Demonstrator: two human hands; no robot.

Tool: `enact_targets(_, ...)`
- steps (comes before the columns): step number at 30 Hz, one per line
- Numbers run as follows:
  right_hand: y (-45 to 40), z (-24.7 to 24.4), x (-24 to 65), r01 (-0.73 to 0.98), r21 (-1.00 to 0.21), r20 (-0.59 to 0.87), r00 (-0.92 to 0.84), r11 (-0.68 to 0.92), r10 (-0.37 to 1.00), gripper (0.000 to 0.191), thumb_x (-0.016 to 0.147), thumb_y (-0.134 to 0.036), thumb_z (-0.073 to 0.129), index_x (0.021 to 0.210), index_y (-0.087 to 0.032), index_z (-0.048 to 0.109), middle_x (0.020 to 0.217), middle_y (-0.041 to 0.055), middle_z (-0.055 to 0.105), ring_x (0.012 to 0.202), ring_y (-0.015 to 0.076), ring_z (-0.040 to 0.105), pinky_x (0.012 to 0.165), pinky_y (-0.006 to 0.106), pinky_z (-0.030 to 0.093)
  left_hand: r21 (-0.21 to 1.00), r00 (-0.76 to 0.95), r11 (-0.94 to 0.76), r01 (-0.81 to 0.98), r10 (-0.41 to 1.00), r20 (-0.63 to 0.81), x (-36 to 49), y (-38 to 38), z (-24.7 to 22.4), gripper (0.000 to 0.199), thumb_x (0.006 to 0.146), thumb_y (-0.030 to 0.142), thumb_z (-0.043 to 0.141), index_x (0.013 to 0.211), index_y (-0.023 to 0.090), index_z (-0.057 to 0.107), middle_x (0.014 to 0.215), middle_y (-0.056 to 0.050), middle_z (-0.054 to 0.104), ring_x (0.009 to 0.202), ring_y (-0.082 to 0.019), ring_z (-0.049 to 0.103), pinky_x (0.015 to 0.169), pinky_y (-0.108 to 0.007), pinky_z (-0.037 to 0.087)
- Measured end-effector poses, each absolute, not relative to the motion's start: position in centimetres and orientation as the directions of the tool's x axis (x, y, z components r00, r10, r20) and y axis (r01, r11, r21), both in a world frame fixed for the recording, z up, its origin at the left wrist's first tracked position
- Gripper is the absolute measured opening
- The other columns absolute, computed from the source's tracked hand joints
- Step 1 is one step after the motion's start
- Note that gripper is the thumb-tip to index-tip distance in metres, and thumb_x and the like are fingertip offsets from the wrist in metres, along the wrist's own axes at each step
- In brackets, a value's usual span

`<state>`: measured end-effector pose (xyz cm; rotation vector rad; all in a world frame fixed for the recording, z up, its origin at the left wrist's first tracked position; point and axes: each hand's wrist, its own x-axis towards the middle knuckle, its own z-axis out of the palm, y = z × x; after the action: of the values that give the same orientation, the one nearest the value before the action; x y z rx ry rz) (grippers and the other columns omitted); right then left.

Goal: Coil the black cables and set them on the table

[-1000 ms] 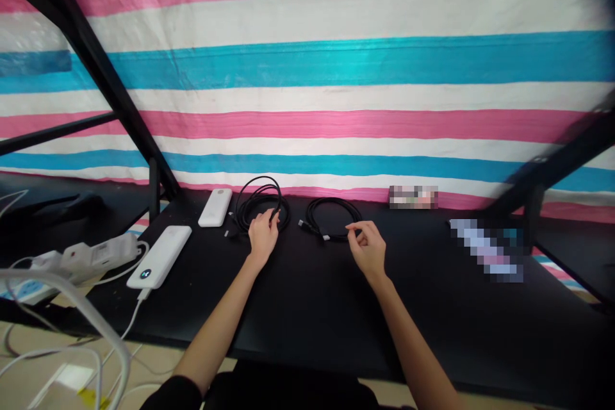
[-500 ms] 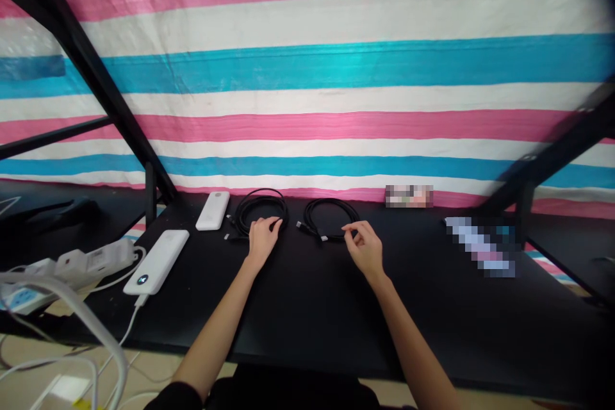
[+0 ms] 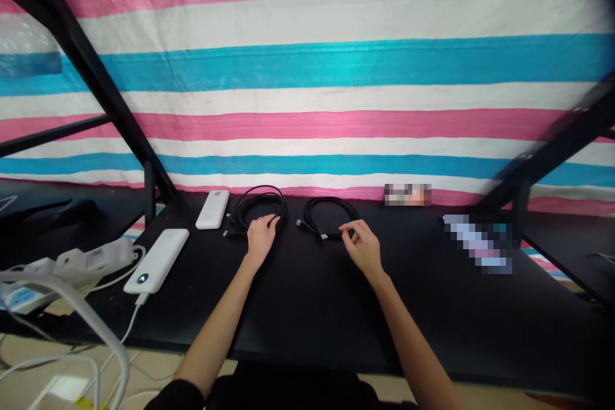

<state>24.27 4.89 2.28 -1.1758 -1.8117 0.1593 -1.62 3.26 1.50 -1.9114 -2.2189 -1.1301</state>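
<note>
Two coiled black cables lie side by side on the black table [image 3: 307, 307]. My left hand [image 3: 262, 236] is closed at the near right side of the left cable coil [image 3: 245, 205], thumb and fingers pinched on its strands. At the right coil [image 3: 331, 200], my right hand [image 3: 361, 245] pinches the near right edge, close to a pale cable plug [image 3: 323, 237]. Another plug [image 3: 299, 223] points left from that coil. The left coil's plugs [image 3: 225, 233] stick out on its left side.
Two white power banks [image 3: 212, 209] [image 3: 157, 261] lie at the left, the nearer one with a white cable plugged in. Power strips [image 3: 81, 266] sit at the far left. A blurred box [image 3: 407, 195] and a blurred flat item [image 3: 478, 245] are at the right. Black frame bars [image 3: 91, 77] slant upward.
The view has shifted very slightly. My right hand has moved a little left beside the right coil's plug; my left hand stays at the left coil.
</note>
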Motion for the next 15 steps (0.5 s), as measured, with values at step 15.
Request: enact_targets(15,4.9,2.2,24.2,0.660,-0.529,0.614,-0.138,0.534,0.778,0.013,0.079,-0.020,0.049,0.077,-0.021,0.062,0.081,0.0001,0.061,0.042,0.0052,0.046,0.051,0.021,0.040,0.666,-0.541,-0.139,0.733,0.474,0.695,-1.7,2.2,3.8,0.029,0.088,0.035,0.043,0.090,0.018,0.065,0.071,-0.004,0.065,0.080,-0.017,0.056,0.081,-0.030,0.043)
